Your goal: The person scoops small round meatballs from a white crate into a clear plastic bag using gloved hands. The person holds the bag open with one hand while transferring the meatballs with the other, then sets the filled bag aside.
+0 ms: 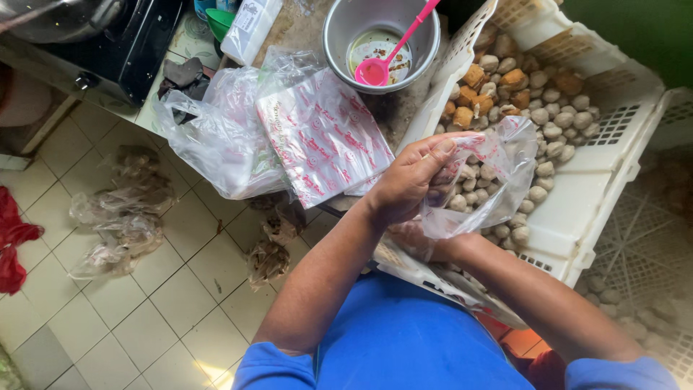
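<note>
My left hand pinches the mouth of a clear plastic bag with red print, held over a white plastic crate. The bag holds several pale meatballs. My right hand is under the bag, mostly hidden by the plastic and my left wrist, and seems to grip its lower part. More meatballs lie loose in the crate, with brown fried pieces at its far end.
A stack of red-printed empty bags and a crumpled clear bag lie left of the crate. Behind them stands a metal bowl with a pink spoon. A black stove is far left. Filled bags and a red cloth lie on the tiled floor.
</note>
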`<act>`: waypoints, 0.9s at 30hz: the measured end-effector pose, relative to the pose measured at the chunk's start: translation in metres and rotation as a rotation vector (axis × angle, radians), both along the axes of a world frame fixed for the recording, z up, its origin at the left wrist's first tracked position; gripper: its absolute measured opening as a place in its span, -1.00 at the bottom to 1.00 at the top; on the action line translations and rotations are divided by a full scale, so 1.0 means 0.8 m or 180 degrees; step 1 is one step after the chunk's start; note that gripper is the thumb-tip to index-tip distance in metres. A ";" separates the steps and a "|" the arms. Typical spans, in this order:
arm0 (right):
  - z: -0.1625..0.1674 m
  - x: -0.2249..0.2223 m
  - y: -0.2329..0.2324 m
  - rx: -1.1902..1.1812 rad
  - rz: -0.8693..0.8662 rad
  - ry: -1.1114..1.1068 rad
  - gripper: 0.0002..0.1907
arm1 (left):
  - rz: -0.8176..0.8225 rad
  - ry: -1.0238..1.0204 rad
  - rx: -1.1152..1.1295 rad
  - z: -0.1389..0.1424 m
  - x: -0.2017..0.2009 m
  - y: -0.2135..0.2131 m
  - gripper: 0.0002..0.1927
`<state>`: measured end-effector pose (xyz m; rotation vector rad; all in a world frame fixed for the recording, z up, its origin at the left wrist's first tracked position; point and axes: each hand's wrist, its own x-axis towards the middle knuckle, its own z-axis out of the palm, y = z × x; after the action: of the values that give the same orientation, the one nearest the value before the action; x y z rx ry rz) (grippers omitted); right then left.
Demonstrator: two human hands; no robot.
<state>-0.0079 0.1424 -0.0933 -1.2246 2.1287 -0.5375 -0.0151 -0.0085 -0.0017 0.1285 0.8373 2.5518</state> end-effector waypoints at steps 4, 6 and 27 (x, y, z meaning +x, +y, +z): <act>0.052 0.015 0.036 0.0184 -0.1408 -0.3112 -0.54 | 0.0027 0.0046 -0.0075 -0.002 -0.003 0.000 -0.57; 0.064 0.024 0.062 -0.0936 -0.1988 -0.4416 -0.50 | -0.0122 -0.0024 0.0059 0.000 -0.004 -0.001 -0.57; 0.015 0.073 0.196 -0.2063 -0.3197 -0.3879 -0.39 | -0.0012 -0.0027 -0.0222 0.009 0.000 0.003 -0.56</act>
<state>0.0508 0.2993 -0.0815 0.1849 1.2836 -1.8862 -0.0154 -0.0059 0.0053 0.0973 0.9207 2.5145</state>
